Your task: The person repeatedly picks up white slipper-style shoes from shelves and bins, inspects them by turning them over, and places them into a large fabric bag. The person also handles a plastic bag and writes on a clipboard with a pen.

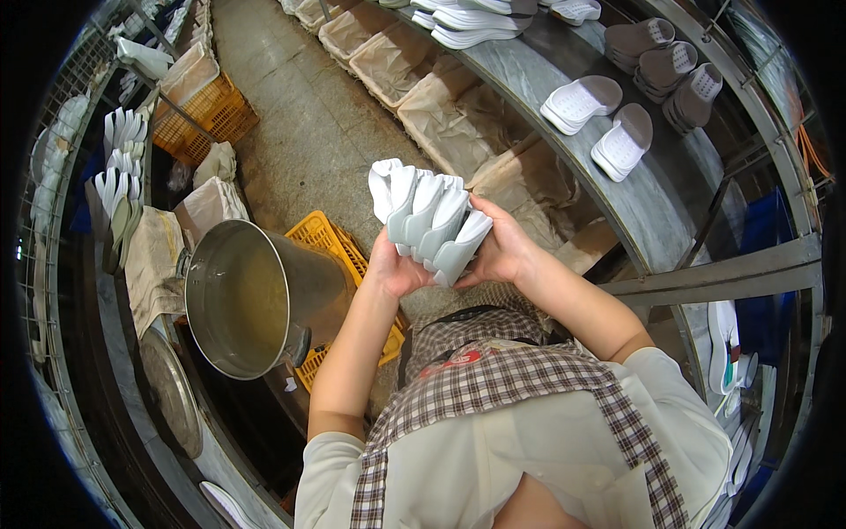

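Observation:
In front of my apron, both hands hold a bundle of several white insoles with light grey ends (430, 216), nested one behind another and fanned out. My left hand (394, 267) is closed around the bundle's lower left side, its fingers partly hidden beneath. My right hand (502, 242) grips the right side, with the thumb near the top edge and the fingers under the grey ends. To the left of my left arm stands a large metal pot (280, 339) with cloudy yellowish liquid in it.
A curved metal shelf (564, 78) at right bears white and brown-grey insoles (621, 141) in pairs and stacks. Lined baskets (441, 123) run beneath it. Yellow crates (328, 231) stand by the pot. A round lid (170, 392) and more insoles (123, 189) lie at left.

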`<state>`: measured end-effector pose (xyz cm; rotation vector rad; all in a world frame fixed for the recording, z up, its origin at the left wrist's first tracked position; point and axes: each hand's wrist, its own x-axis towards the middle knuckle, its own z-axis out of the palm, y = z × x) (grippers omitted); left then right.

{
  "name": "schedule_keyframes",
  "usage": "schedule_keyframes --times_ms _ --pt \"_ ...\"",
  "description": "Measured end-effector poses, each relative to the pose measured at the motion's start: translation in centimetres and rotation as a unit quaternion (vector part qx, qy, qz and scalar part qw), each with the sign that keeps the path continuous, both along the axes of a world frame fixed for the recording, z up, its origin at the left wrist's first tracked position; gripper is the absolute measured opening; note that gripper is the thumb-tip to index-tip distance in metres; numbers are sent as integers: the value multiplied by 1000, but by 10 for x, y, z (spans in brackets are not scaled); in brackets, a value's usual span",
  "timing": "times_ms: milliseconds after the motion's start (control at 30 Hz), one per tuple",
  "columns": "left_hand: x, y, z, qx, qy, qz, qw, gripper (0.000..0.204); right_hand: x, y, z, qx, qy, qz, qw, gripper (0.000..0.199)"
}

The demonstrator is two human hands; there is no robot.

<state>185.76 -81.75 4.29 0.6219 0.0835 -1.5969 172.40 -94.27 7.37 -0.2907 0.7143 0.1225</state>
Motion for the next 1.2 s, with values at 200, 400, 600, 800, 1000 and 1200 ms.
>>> schedule_keyframes --times_ms 200,400,600,800,1000,1200 --pt "-2 2 7 24 -17 -3 1000 62 -1 1 -1 0 8 -5 1000 66" --pt "-12 2 17 85 -45 5 995 64 -12 -3 -6 12 -59 27 998 64" --pt "-20 2 21 124 -73 12 989 65 -18 -1 -13 6 -44 22 999 63" --pt "-25 5 17 112 -90 14 990 64 -25 -2 -17 14 -55 14 998 60" --pt "-31 15 23 -57 -198 109 972 63 -32 6 -21 -130 -210 -66 967 58" --pt "-31 19 39 -138 -222 165 951 47 -36 7 -11 -272 -311 -101 905 102"
